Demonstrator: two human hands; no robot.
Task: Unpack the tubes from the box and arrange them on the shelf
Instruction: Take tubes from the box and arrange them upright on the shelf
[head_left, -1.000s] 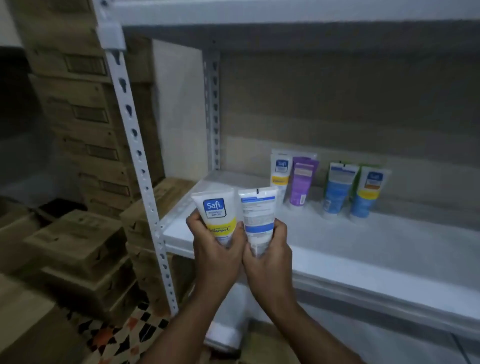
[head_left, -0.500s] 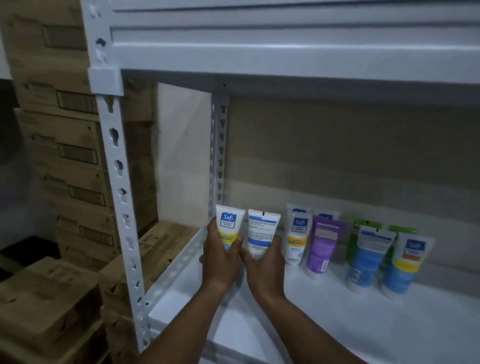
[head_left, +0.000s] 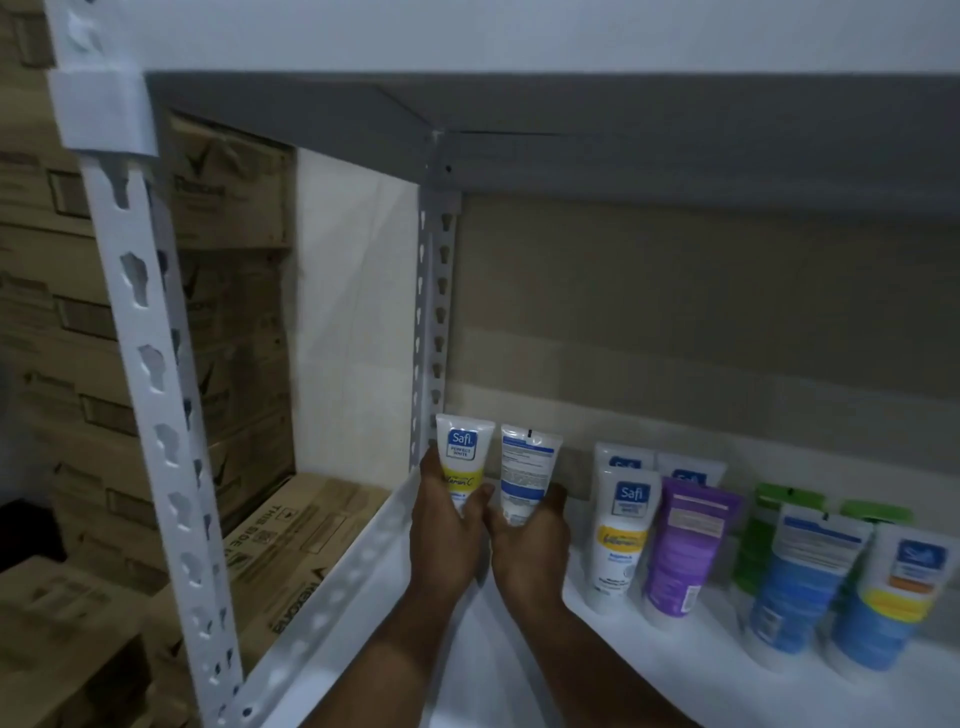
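My left hand (head_left: 447, 530) grips a white Safi tube with a yellow band (head_left: 462, 457), label facing me. Beside it, my right hand (head_left: 530, 540) grips a second white tube (head_left: 527, 467) turned with its printed back toward me. Both tubes stand upright, caps down, at the back left corner of the white shelf (head_left: 519, 665); my hands hide their caps. To the right stand several tubes in a row: a white and yellow one (head_left: 623, 535), a purple one (head_left: 685, 551), a blue one (head_left: 800, 587) and a blue and yellow one (head_left: 893, 603), with green ones (head_left: 769, 514) behind.
A white slotted upright (head_left: 150, 374) frames the shelf's front left, another post (head_left: 431, 322) stands at the back corner. The shelf above (head_left: 519, 36) hangs close overhead. Stacked brown cartons (head_left: 62, 322) fill the left, one (head_left: 296, 540) beside the shelf.
Both hands have carried their tubes from in front of the shelf edge inward to the back left corner, next to the standing row. The view has moved closer.
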